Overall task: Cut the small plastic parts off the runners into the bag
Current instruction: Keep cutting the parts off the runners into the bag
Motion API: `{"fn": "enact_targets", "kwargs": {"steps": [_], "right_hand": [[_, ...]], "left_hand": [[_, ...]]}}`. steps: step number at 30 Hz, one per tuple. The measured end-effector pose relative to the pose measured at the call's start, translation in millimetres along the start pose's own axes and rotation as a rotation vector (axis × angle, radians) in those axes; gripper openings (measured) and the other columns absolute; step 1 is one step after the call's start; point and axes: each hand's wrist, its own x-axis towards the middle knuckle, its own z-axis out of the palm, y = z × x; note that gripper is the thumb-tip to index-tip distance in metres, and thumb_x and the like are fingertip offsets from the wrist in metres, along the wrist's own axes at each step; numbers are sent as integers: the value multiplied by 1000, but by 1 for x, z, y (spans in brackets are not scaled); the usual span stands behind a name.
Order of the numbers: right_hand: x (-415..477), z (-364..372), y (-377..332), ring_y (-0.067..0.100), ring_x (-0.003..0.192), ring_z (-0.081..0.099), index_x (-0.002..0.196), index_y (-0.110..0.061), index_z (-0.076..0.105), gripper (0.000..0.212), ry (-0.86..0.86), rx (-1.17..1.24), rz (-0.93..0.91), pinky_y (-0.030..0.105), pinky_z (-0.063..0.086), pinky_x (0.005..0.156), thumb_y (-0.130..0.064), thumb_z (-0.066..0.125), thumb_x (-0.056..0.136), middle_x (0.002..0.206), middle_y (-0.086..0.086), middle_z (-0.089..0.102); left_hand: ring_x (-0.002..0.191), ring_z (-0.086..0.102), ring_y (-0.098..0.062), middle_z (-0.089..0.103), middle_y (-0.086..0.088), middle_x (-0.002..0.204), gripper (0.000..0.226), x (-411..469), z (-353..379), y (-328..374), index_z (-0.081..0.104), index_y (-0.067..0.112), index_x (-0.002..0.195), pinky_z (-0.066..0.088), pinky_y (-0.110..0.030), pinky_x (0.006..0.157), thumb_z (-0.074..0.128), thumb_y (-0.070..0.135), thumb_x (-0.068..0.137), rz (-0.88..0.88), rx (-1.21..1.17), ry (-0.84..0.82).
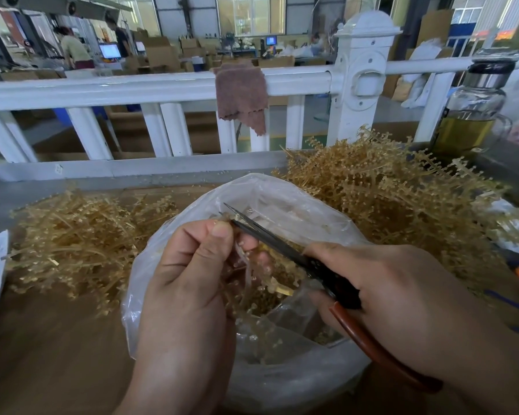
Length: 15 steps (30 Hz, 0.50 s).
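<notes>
Pinching a thin, translucent amber runner (246,265) between thumb and fingers of the left hand (186,283), knobby little parts studding its branches, right above the open mouth of the clear, crinkled plastic bag (285,199) at the near edge of the wooden table (57,354). Gripping red-handled cutters (312,262) in the right hand (402,292), fingers curled tight, slim black blades nearly closed at the runner's tip. Lying tangled toward the table's left edge, a straw-coloured pile (72,241); heaping toward the far right corner, a bigger pile (387,199).
</notes>
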Motion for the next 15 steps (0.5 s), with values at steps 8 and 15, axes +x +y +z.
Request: {"fn": "enact_targets", "kwargs": {"steps": [8, 15], "right_hand": [[1, 0, 3, 2, 59, 57, 109, -40, 62, 40, -6, 42, -36, 21, 47, 50, -56, 37, 83, 69, -22, 59], [1, 5, -1, 4, 55, 55, 110, -39, 64, 39, 54, 33, -27, 20, 45, 48, -52, 40, 83, 65, -20, 57]], "left_hand": [[65, 59, -29, 64, -12, 72, 21, 4, -7, 0, 65, 19, 73, 56, -30, 61, 56, 22, 92, 28, -6, 33], [63, 61, -25, 64, -13, 72, 21, 2, -5, -2, 66, 19, 72, 55, -29, 59, 56, 20, 91, 28, -22, -15]]}}
